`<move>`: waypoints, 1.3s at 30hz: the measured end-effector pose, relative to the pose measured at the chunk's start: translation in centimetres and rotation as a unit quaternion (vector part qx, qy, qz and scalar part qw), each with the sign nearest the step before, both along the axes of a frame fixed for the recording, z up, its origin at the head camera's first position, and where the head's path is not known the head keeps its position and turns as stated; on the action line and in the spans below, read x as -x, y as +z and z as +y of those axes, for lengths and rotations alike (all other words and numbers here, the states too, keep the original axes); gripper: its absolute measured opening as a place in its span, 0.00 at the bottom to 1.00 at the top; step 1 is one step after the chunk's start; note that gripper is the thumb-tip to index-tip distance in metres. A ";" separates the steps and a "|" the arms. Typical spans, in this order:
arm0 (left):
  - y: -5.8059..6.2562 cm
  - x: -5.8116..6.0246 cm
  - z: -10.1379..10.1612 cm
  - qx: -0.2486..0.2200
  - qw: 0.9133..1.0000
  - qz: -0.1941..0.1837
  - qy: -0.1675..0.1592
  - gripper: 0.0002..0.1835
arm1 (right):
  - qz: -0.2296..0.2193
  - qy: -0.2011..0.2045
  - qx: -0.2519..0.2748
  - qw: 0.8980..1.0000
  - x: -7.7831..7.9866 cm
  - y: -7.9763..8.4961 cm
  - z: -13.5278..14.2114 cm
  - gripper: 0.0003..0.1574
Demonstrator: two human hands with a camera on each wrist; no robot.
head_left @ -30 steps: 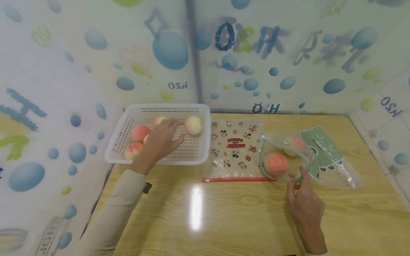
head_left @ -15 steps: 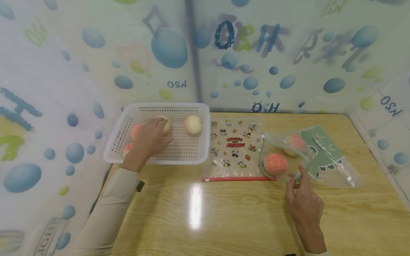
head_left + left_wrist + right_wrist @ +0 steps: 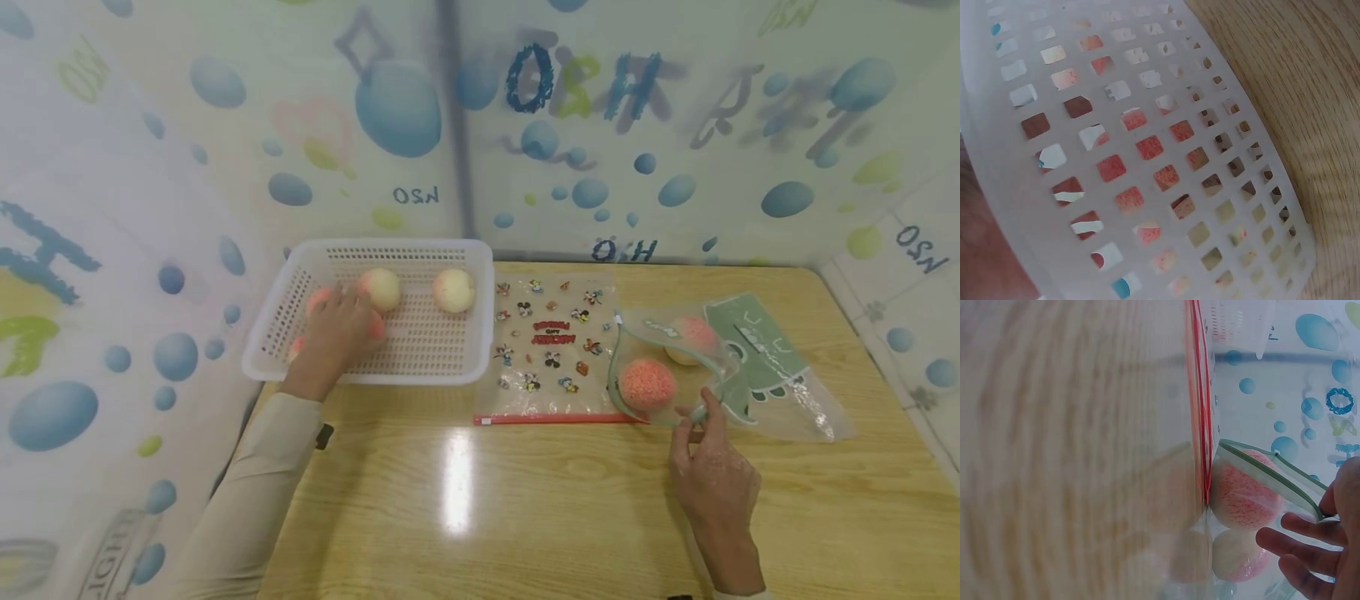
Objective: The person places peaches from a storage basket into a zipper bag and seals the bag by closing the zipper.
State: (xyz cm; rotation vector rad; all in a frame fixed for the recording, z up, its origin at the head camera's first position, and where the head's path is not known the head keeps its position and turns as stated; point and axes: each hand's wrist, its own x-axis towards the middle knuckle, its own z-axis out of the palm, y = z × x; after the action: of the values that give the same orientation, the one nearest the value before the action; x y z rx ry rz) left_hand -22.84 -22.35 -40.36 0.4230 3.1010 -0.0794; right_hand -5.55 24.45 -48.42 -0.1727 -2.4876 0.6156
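In the head view my left hand (image 3: 337, 333) reaches into the white plastic basket (image 3: 480, 333), its fingers curled over a peach (image 3: 377, 326) that is mostly hidden. Close by lie a pale peach (image 3: 381, 290) and partly covered pink ones; another pale peach (image 3: 453, 291) sits apart to the right. The left wrist view shows pink fruit only through holes in the basket wall (image 3: 1072, 147). My right hand (image 3: 715, 479) pinches the green-edged rim of a clear zip bag (image 3: 757, 342). Inside that bag are a pink peach (image 3: 647, 385) and a two-toned peach (image 3: 690, 340).
A flat clear bag (image 3: 551, 350) with cartoon prints and a red slider strip (image 3: 555, 420) lies between the basket and the green-edged bag, which overlaps its corner. Behind the wooden table (image 3: 540, 508) stands a patterned wall (image 3: 525, 183).
My left hand has moved left within the basket, from beside the pale peaches onto a nearer peach, uncovering the pale one behind. My right hand keeps its pinch on the bag.
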 end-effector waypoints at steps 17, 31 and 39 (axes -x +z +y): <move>-1.0 -0.3 0.3 0.044 0.999 -0.002 0.001 0.26 | -0.002 -0.001 0.002 1.000 -0.1 0.1 0.0 0.29; -1.5 -0.1 0.4 0.043 0.999 0.019 -0.015 0.15 | -0.035 -0.015 0.001 0.999 -0.2 0.7 -0.1 0.30; -1.6 0.1 0.5 0.033 0.999 0.020 -0.013 0.14 | -0.023 -0.012 0.005 1.000 -0.2 0.5 0.0 0.30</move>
State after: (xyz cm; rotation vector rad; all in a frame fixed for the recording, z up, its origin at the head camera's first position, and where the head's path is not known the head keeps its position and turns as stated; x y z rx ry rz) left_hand -22.96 -21.87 -41.94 0.4646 3.1217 -0.1926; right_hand -5.34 24.43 -47.90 -0.2218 -2.5224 0.6222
